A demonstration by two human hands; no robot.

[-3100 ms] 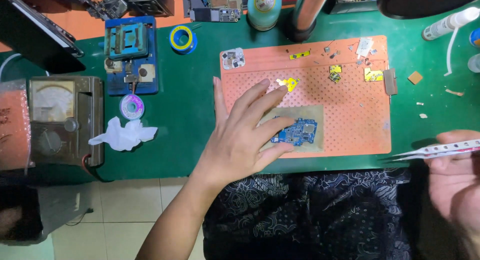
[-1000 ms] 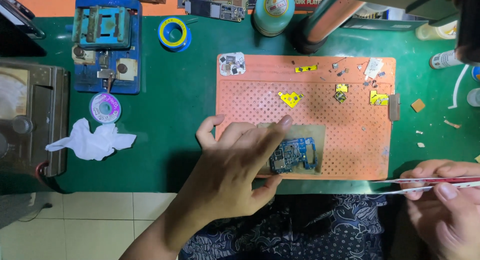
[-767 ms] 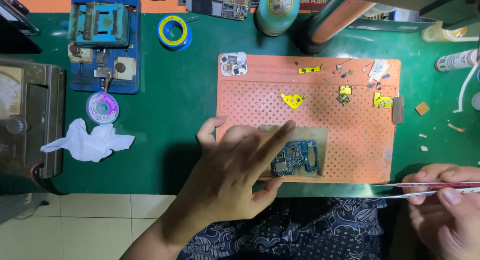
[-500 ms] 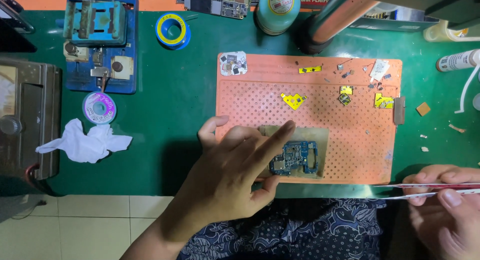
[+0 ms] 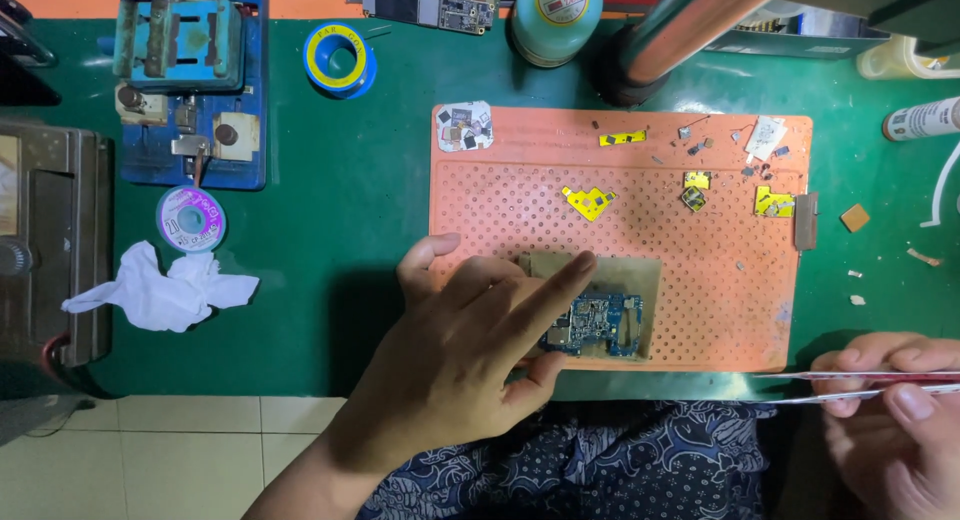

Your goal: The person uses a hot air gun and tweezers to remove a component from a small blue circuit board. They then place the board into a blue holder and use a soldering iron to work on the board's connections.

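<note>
My left hand lies on the front left of the orange perforated work mat, fingers spread and touching the left edge of a small blue circuit board that rests on a tan plate. My right hand is at the lower right, off the mat, pinching a pair of slim metal tweezers whose tips point left along the table's front edge. Small yellow shield pieces and tiny parts lie scattered on the mat's far half.
A blue jig fixture, a blue-and-yellow tape roll, a wick spool and a crumpled white tissue lie left on the green table mat. A grey meter box sits far left. A round tin and a metal post stand behind.
My left hand has settled lower onto the board's left side, and the view has shifted slightly. My right hand with the tweezers has barely moved over the last second.
</note>
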